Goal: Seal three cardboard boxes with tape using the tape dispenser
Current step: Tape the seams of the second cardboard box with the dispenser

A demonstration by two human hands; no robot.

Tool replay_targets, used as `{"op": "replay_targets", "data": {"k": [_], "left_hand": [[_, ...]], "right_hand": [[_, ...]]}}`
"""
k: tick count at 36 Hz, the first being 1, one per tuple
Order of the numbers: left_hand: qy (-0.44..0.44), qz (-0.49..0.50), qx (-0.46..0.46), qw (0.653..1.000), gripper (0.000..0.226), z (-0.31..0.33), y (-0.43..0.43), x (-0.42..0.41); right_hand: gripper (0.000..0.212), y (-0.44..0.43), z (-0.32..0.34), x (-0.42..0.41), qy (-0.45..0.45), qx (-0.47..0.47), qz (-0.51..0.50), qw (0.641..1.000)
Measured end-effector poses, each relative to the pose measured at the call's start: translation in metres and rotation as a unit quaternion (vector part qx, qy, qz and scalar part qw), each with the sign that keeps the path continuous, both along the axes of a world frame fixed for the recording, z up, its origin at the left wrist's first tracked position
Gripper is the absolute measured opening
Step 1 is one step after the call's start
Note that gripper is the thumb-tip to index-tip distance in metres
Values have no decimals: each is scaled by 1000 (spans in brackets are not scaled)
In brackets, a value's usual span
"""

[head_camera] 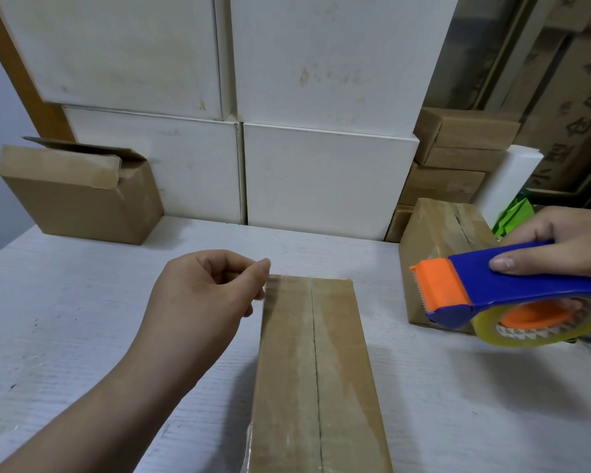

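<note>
Tape dispenser [512, 285], blue and orange, is gripped from above by the right hand [567, 240], up off the table [82, 302] and right of the middle box [314, 370]. It half hides another box [434, 240]. The left hand [205, 291] is curled at the middle box's far left corner, and honestly it's hard to tell if it's pinching clear tape. That box's near end runs out of frame.

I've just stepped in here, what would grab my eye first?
The bright blue and orange tape dispenser, gripped by the right hand at the right edge, stands out most. In the middle of the table lies a long cardboard box with clear tape along its seam, the left hand curled beside its far corner. Behind them rises a wall of stacked white boxes.
</note>
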State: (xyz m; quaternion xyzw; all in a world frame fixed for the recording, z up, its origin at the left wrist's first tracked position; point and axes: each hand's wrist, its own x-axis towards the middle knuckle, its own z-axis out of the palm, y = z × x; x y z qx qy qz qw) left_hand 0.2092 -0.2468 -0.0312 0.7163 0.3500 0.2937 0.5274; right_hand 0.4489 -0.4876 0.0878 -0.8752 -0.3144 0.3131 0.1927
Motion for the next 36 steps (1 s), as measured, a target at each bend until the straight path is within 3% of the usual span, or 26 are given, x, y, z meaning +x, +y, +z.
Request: {"op": "replay_targets", "data": {"k": [6, 17, 22, 24, 31, 36], "left_hand": [[-7, -9, 0, 1000, 23, -1, 1, 2], [-5, -17, 6, 1000, 18, -8, 4, 3], [-7, -16, 7, 1000, 17, -11, 5, 5], [-9, -17, 5, 1000, 17, -13, 5, 5], [-34, -32, -38, 998, 17, -22, 4, 7], [-58, -60, -108, 991, 16, -26, -2, 8]], "right_hand": [[91, -1, -1, -2, 3, 1, -9, 1000], [94, -1, -6, 5, 9, -9, -4, 1000], [55, 5, -11, -2, 4, 9, -14, 1000], [51, 6, -14, -1, 8, -4, -8, 1000], [57, 4, -20, 1, 9, -18, -27, 999], [91, 1, -23, 11, -13, -32, -3, 999]]}}
